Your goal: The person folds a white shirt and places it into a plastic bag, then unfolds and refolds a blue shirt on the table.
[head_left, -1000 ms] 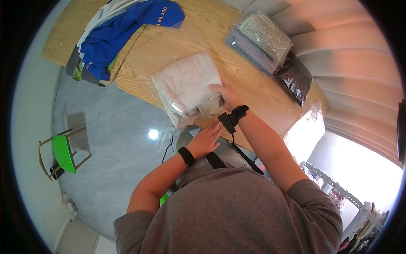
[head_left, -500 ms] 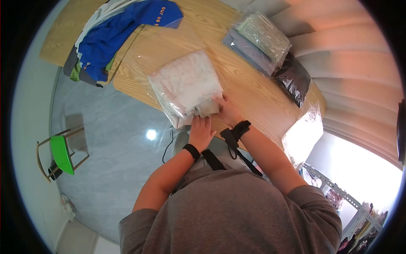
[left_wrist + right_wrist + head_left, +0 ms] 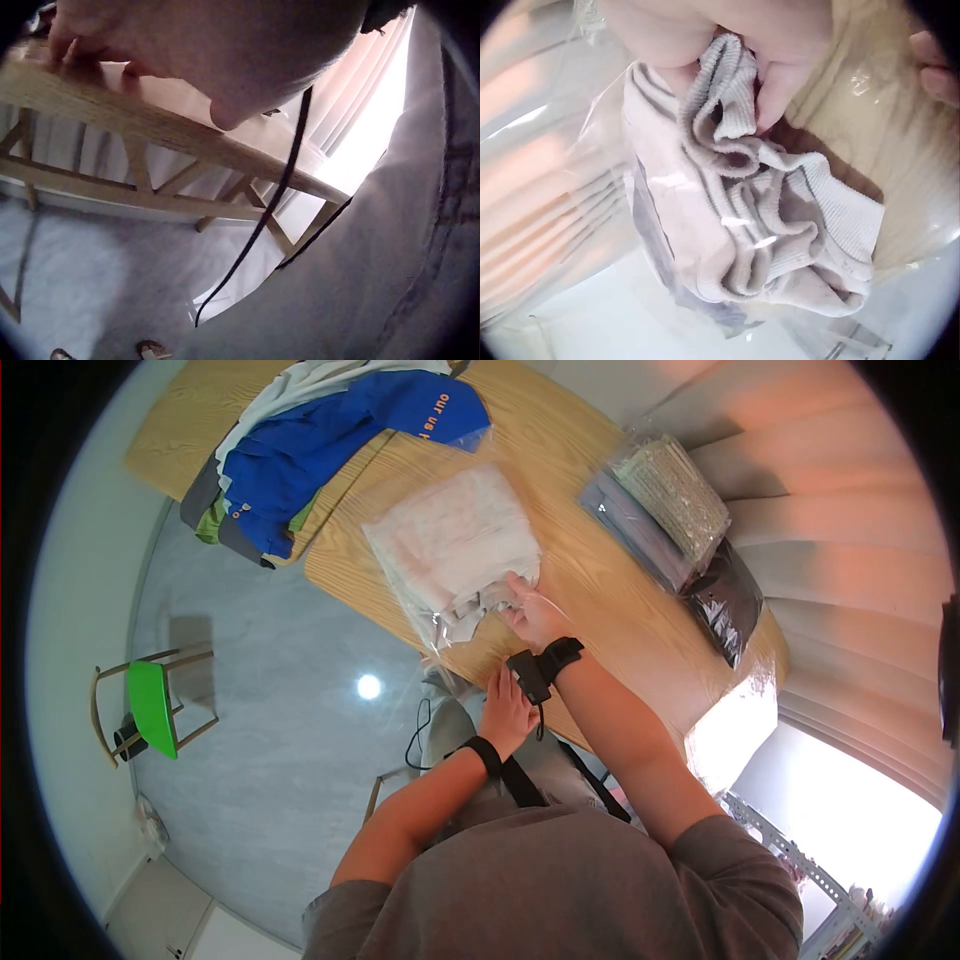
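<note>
A folded pale garment (image 3: 455, 535) lies in a clear plastic bag near the table's front edge. In the right wrist view its grey ribbed edges (image 3: 847, 217) show in loose folds. My right hand (image 3: 538, 618) pinches a ribbed fold between thumb and fingers at the bag's near right corner; in the right wrist view the hand (image 3: 735, 37) is at the top. My left hand (image 3: 508, 712) rests with extended fingers at the table edge, just below the right wrist and apart from the garment. The left wrist view shows the left hand (image 3: 202, 52) over the wooden edge.
Blue clothing (image 3: 300, 455) lies at the table's far left. Bagged folded clothes (image 3: 670, 500) and a dark package (image 3: 725, 600) lie at the right, beside the curtain (image 3: 840, 530). A green chair (image 3: 152, 710) stands on the floor at the left.
My left hand has moved from the garment's near edge back to the table edge. My right hand has turned and now pinches the ribbed fold. The head view has shifted.
</note>
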`<state>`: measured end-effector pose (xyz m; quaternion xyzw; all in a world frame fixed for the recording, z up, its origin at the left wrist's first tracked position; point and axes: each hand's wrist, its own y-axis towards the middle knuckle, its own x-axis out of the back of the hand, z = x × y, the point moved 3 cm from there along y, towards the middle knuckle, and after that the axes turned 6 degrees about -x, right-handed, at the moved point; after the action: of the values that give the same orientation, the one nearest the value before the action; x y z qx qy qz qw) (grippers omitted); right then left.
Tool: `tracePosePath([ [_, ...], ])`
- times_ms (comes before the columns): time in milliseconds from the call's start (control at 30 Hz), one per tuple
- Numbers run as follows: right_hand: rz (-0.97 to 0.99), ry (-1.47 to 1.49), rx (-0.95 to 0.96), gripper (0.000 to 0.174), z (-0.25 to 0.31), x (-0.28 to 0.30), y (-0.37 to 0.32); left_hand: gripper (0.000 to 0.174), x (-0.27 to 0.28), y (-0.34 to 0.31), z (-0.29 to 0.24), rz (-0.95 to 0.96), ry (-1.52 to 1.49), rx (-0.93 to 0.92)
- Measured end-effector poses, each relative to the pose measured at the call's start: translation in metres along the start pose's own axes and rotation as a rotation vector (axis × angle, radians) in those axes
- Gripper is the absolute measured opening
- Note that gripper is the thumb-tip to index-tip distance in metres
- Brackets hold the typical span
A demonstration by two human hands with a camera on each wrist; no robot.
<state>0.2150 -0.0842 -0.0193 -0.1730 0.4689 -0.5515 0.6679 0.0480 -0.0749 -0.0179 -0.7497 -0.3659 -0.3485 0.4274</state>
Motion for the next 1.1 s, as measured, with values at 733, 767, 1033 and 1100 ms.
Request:
tracePosePath([
  [733, 0.382, -1.256, -0.031, 0.041, 0.027, 0.053, -0.095, 0.041, 0.043, -0.074, 0.057, -0.258, -0.335, -0.146],
  [767, 0.522, -1.288, -0.222, 0.039, 0.042, 0.053, -0.117, 0.033, 0.055, -0.089, 0.066, -0.274, -0.378, -0.240],
  [1033, -0.033, -0.759, 0.108, 0.041, 0.090, 0.064, -0.064, 0.020, 0.129, -0.102, 0.191, -0.840, -0.831, 0.398],
  [1100, -0.080, -0.734, 0.039, 0.044, 0.074, 0.048, -0.035, 0.030, 0.117, -0.068, 0.220, -0.910, -0.890, 0.504],
])
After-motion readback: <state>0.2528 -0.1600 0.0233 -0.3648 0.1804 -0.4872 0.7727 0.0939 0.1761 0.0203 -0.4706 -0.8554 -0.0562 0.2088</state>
